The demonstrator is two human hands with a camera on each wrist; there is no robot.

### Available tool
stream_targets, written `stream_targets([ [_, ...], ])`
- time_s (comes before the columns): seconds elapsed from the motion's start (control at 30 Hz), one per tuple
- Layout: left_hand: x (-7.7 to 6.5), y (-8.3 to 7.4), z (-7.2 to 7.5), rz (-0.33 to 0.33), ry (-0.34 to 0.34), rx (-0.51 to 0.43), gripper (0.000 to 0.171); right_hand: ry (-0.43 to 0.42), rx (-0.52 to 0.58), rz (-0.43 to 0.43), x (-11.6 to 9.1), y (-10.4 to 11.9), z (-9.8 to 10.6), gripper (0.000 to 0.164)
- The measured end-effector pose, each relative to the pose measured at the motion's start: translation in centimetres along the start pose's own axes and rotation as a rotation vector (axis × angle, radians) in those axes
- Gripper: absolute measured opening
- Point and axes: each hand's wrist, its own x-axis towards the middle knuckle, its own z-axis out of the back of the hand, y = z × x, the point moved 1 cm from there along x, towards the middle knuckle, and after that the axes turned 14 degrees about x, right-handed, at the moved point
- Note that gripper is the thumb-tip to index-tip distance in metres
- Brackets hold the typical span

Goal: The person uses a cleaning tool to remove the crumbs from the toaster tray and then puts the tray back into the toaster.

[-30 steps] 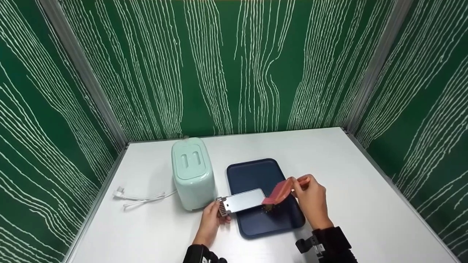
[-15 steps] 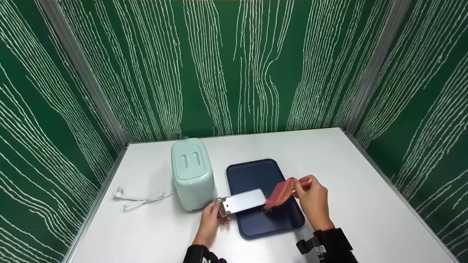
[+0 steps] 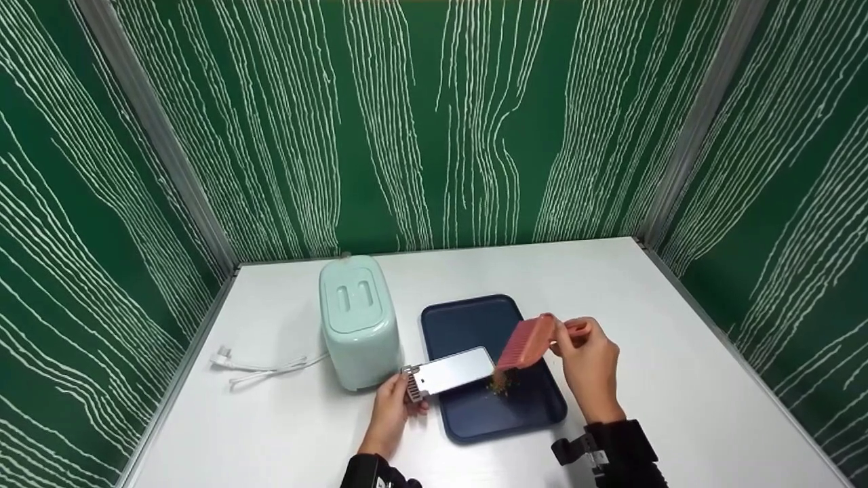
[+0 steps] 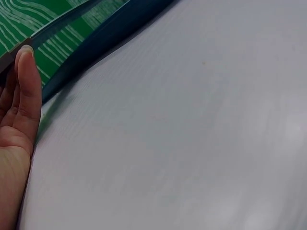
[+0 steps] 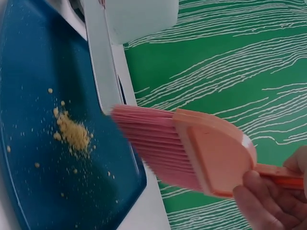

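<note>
Left hand grips slotted end of silver plate, which extends right from its fingers over blue tray. Right hand holds coral brush by handle; bristles left of that hand, at plate's far end, contact unclear. Crumbs on tray, left of right hand. Mint appliance just beyond left hand.

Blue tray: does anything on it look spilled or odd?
Yes: yellowish crumbs lie heaped and scattered on the tray, near the end of the metal plate and the brush. That looks messy, though brushing may explain it.
</note>
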Motion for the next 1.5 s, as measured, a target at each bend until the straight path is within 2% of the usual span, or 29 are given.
stream_targets([
  [0.13, -0.1, -0.1, -0.1, -0.004, 0.002, 0.001, 0.044, 0.016, 0.184, -0.050, -0.5, 0.1, -1.0, 0.015],
  [0.3, -0.1, -0.2, 0.0, -0.019, 0.001, -0.006, 0.044, 0.042, 0.471, -0.214, -1.6, 0.1, -3.2, 0.020],
  [0.43, 0.0, -0.1, 0.0, -0.016, -0.004, -0.014, 0.043, 0.076, 0.575, -0.311, -2.7, 0.0, -5.0, 0.020],
  [0.63, 0.0, -0.2, -0.1, -0.011, 0.006, -0.021, 0.042, 0.104, 0.576, -0.371, -4.3, 0.2, -7.0, 0.024],
  [0.9, -0.2, -0.3, 0.1, -0.001, 0.007, -0.012, 0.042, 0.090, 0.650, -0.478, -5.6, -0.4, -8.7, 0.027],
  [1.37, 0.0, -0.3, -0.2, 0.000, -0.008, -0.016, 0.042, 0.213, 0.476, -0.298, -5.8, -0.5, -8.0, 0.018],
  [1.5, -0.1, -0.3, -0.1, 0.001, -0.011, -0.011, 0.044, 0.237, 0.439, -0.298, -5.7, -0.7, -7.7, 0.016],
])
